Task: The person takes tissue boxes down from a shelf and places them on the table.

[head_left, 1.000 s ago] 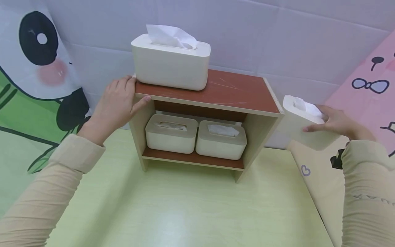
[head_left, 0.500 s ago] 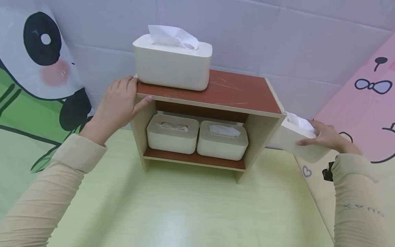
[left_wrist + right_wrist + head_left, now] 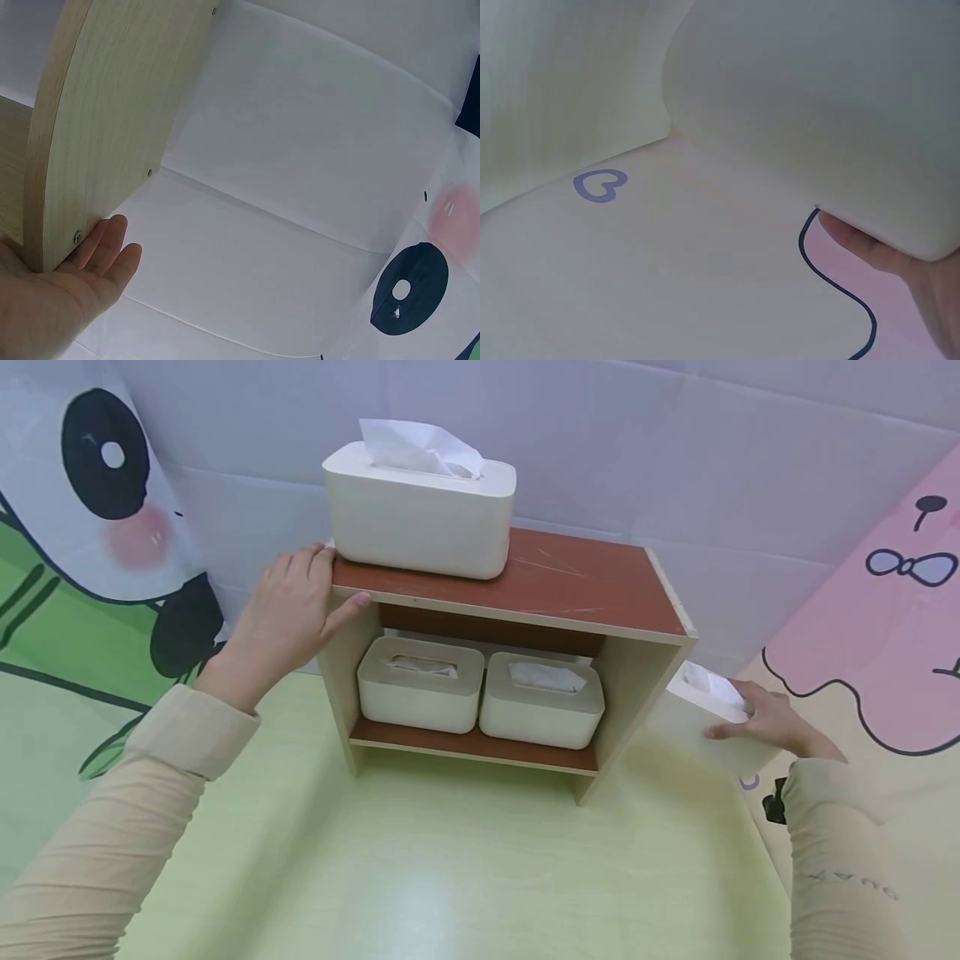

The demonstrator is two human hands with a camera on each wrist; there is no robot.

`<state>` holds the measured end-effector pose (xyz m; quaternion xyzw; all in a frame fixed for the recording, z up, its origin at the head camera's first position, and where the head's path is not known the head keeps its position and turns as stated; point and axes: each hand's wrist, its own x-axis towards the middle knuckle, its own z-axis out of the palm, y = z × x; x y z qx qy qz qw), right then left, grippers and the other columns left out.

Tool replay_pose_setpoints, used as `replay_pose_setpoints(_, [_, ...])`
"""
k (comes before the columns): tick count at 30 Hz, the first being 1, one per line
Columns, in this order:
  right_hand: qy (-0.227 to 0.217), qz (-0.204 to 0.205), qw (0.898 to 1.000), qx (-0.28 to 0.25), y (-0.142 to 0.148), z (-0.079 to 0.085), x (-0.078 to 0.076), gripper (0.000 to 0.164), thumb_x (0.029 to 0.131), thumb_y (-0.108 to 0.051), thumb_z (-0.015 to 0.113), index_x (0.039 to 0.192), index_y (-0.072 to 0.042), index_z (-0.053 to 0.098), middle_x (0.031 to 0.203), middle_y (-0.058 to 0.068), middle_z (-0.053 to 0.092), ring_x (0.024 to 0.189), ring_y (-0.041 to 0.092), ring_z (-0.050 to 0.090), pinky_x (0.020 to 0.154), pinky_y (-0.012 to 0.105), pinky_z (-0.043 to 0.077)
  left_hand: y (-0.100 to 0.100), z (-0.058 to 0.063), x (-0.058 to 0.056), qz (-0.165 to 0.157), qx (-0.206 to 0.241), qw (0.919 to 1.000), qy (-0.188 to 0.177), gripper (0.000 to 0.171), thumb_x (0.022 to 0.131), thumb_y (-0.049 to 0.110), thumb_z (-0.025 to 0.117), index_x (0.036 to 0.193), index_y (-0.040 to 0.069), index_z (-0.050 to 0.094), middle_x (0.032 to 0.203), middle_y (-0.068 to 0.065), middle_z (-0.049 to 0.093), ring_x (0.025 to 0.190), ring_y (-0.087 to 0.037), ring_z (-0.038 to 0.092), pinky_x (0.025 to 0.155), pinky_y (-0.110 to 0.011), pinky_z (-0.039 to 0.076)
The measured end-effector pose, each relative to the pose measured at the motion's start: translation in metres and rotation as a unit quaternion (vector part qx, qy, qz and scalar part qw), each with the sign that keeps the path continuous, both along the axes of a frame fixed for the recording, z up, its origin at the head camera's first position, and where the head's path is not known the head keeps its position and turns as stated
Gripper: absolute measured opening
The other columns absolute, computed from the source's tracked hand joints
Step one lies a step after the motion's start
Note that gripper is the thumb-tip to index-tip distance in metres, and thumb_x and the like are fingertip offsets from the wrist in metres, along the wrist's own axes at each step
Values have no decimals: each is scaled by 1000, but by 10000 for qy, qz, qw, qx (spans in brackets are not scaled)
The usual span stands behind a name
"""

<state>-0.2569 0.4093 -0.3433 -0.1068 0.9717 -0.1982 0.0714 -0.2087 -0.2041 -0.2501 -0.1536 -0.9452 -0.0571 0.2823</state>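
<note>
- Frame right: your right hand (image 3: 772, 724) pinches tissue box (image 3: 684, 714); box extends left and below your thumb.
- Left of centre: your left hand (image 3: 288, 602) grips corner of shelf (image 3: 585, 578).

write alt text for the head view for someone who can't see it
A person's right hand holds a white tissue box beside a small shelf, while the left hand grips its top left corner. Another box sits on top, and two boxes stand side by side inside.
</note>
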Motion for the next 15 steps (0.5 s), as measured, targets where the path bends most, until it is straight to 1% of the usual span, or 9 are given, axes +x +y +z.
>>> replay_pose_setpoints(3, [4,8,10000,-52,-2,-10,2,98,71,-45,73,145,-9,20,138,26,31,113,45,20,83,54,27,0,0,0,-3,-26,10000,72,72,92,44,47,135,-12,31,129,-31,43,117,-46,40,98,-57,33])
replay_pose_setpoints(4, [19,17,10000,-79,-2,-14,2,97,71,-44,73,145,-8,21,138,26,31,113,45,20,83,54,26,0,0,0,-4,-46,9999,96,72,92,44,47,134,-12,32,128,-32,43,117,-46,41,97,-57,33])
replay_pose_setpoints(11, [261,209,9993,-163,-2,-37,3,92,69,-42,75,140,-3,31,130,25,41,108,39,33,85,51,19,0,0,0,27,-73,10000,9,73,92,45,47,135,-11,30,129,-32,42,118,-45,40,98,-57,33])
replay_pose_setpoints(12, [265,211,9993,-165,-2,-40,3,93,69,-43,76,139,-2,32,130,26,41,107,39,33,85,51,19,0,0,0,28,-65,10000,4,73,92,45,47,135,-11,30,129,-31,42,118,-45,40,98,-57,33])
replay_pose_setpoints(15, [355,238,9990,-112,-1,-50,2,91,68,-43,76,137,0,34,127,25,45,105,36,38,85,51,19,0,1,-1,41,-67,10000,0,73,92,46,46,135,-11,31,129,-31,42,118,-45,40,98,-57,33])
